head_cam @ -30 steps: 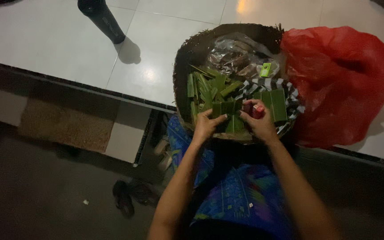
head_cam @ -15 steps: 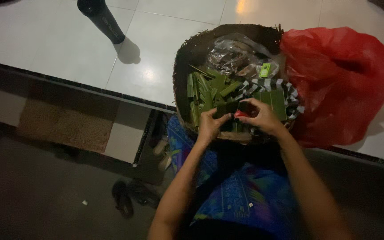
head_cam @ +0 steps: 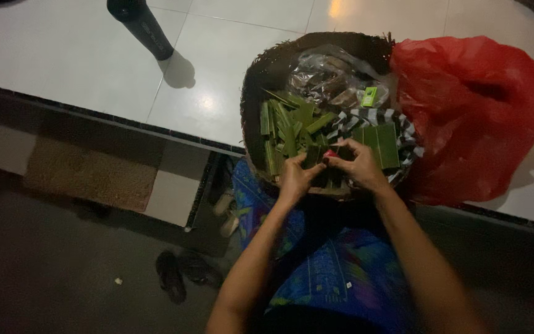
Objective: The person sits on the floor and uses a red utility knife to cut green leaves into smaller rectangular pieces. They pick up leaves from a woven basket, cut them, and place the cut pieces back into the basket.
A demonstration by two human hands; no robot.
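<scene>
Both hands meet over the near edge of the woven basket (head_cam: 261, 68), working a folded green leaf strip (head_cam: 314, 156) between them; this looks like the folding or pinning step of making a small leaf piece. The left hand (head_cam: 294, 176) pinches the strip's left end, fingers closed on it. The right hand (head_cam: 356, 164) closes a narrow grip on the other end, with something small and red (head_cam: 329, 154) at its fingertips; I cannot tell what. Next calls for steadying the fold. More cut leaf strips (head_cam: 288, 124) lie behind, a red plastic bag (head_cam: 471, 111) to the right.
</scene>
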